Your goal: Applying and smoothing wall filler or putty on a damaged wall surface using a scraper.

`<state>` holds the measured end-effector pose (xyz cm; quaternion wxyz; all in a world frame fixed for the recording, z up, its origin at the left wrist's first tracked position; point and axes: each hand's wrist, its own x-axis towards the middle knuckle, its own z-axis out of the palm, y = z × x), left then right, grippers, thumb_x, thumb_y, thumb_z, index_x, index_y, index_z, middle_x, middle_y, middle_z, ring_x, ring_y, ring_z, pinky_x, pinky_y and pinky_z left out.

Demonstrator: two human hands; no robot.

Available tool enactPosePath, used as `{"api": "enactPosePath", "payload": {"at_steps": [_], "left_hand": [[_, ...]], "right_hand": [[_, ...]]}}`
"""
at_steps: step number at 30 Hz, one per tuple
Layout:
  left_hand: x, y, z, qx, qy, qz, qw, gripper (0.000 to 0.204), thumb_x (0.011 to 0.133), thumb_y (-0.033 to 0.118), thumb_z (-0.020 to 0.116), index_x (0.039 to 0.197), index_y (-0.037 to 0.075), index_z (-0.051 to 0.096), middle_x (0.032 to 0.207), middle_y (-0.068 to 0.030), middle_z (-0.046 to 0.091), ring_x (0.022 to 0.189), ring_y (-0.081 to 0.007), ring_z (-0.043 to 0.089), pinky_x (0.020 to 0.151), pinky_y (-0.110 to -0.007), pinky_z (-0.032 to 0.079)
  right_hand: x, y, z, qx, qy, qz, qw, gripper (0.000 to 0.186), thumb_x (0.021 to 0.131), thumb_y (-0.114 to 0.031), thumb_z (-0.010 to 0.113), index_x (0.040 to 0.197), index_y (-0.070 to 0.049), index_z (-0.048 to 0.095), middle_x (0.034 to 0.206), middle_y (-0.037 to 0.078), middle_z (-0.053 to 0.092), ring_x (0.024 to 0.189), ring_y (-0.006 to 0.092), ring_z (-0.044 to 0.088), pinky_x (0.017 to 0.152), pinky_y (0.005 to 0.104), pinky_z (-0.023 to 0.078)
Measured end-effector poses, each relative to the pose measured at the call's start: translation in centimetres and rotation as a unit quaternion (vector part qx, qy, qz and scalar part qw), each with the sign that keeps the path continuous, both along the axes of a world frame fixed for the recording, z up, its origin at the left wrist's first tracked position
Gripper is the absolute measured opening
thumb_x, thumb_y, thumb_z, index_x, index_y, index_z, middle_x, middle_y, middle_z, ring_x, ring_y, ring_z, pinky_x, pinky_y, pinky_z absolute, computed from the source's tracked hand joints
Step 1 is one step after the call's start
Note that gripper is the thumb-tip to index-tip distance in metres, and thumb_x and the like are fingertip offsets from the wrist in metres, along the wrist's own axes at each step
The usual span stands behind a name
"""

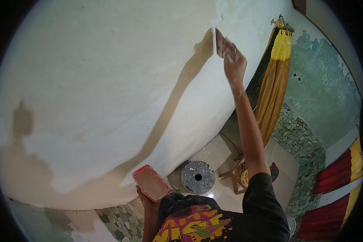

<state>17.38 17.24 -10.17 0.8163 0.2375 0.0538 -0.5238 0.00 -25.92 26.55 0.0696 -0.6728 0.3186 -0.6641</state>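
My right hand (pixel 235 62) is raised high at the end of a stretched arm, its fingers closed round a wide flat spreading tool (pixel 220 42). The tool has a reddish-brown body and a white edge, and this edge lies against or very close to the pale wall (pixel 109 72). Whether it is a brush or a scraper I cannot tell. Low down in front of me, my left hand (pixel 143 197) grips a red rectangular tub (pixel 151 183) by its side and underside. Pale paste or paint covers the inside of the tub. Most of the left fingers are hidden behind it.
A grey round speckled object with a centre hole (pixel 198 177) stands on the tiled floor near the wall's base. Right of it is a small wooden stool (pixel 234 174) with a yellow container. A gold curtain (pixel 272 92) hangs at the wall's right end. Red-and-yellow cloths (pixel 330 177) hang far right.
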Motion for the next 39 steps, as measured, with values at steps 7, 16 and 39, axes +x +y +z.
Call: {"api": "enactPosePath", "payload": {"at_steps": [7,16,39], "left_hand": [[-1.2,2.5,0.2,0.002,0.028,0.048,0.998,0.064,0.100,0.062,0.051,0.147,0.018,0.049,0.138,-0.0075,0.061,0.124,-0.0302,0.061,0.100,-0.055,0.054],[-0.5,4.5,-1.7,-0.008,0.079,0.082,0.993,0.067,0.098,0.063,0.054,0.146,0.017,0.050,0.138,-0.0077,0.061,0.123,-0.0330,0.061,0.099,-0.059,0.053],[-1.2,3.7,-2.6,0.012,0.031,0.055,0.998,0.069,0.101,0.064,0.050,0.149,0.015,0.047,0.140,-0.0082,0.060,0.126,-0.0297,0.060,0.103,-0.052,0.052]], "right_hand": [[0.3,-2.4,3.1,0.121,0.080,-0.081,0.986,0.027,0.092,-0.019,0.066,0.101,0.005,0.073,0.088,0.024,0.074,0.084,0.0253,0.074,0.078,0.0369,0.054],[0.5,-0.3,2.9,0.117,0.003,0.015,0.993,0.026,0.097,-0.015,0.061,0.103,0.007,0.073,0.084,0.010,0.074,0.076,0.0127,0.063,0.070,0.0318,0.052],[2.5,0.0,-1.6,0.010,-0.048,0.026,0.998,0.025,0.096,-0.005,0.058,0.112,0.006,0.073,0.078,0.012,0.071,0.071,0.0131,0.056,0.066,0.0324,0.050]]}}
